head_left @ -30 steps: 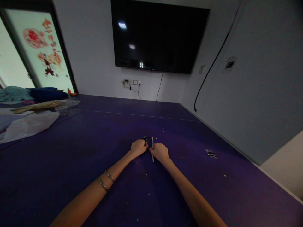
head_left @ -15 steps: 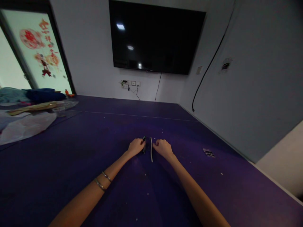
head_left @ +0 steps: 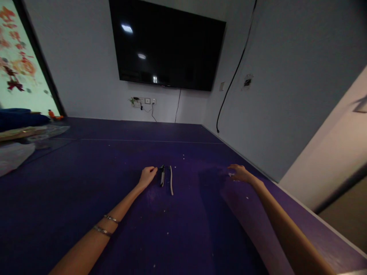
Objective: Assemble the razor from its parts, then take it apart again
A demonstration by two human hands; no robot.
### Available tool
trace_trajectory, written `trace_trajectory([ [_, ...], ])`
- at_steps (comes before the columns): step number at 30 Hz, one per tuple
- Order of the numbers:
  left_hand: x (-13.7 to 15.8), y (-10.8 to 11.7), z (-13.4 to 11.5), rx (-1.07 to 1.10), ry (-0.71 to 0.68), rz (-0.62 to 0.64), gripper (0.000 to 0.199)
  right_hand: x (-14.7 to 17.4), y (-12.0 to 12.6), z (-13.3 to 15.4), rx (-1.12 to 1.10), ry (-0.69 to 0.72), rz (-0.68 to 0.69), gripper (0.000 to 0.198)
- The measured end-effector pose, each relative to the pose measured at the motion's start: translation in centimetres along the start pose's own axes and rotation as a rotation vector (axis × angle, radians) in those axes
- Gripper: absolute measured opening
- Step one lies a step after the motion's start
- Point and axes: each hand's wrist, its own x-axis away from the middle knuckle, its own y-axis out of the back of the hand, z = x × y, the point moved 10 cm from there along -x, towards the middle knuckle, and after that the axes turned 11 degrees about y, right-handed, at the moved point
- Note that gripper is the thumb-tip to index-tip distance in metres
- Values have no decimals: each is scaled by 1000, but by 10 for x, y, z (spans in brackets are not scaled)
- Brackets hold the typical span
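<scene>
My left hand [head_left: 148, 176] rests on the purple surface with its fingers curled closed and nothing visible in them. Just to its right lies a slim tool with dark edges and a pale middle [head_left: 162, 177]; its exact kind is too small to make out. Beside that tool is a short, slightly bent pale strip [head_left: 171, 181], like a piece of cable. Far to the right, my right hand [head_left: 241, 174] is held low with fingers apart. Beneath it a small clear packet [head_left: 231, 174] shows in part, mostly hidden by the hand.
The purple surface [head_left: 114, 214] has small white bits scattered on it. A large TV [head_left: 172, 46] hangs on the back wall above sockets [head_left: 147, 101]. A black cable [head_left: 229, 88] dangles along the right wall. Clear plastic [head_left: 15, 154] and dark blue cloth [head_left: 23, 119] lie at left.
My right hand has moved from beside the pale strip far right to the small packet. My left hand has let go of the slim tool and drawn slightly left. The view has turned right.
</scene>
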Motion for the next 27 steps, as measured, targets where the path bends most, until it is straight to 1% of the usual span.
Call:
trace_trajectory([
  [2,0,0,0,11,2,4,35,13,-1,-21,-9,-16,27,52],
  [4,0,1,1,19,0,6,35,21,-1,-29,-43,7,31,53],
  [7,0,2,2,25,0,8,35,24,-2,-29,-117,48,26,55],
  [9,0,3,3,25,1,9,35,22,-5,-29,-158,51,33,56],
  [17,-3,1,6,8,-6,13,34,17,-19,-32,-172,-24,101,62],
  [21,-2,1,4,14,-15,14,33,17,-18,-31,-171,-27,98,59],
  [27,0,1,3,28,-13,17,33,19,-15,-30,-175,-27,77,49],
])
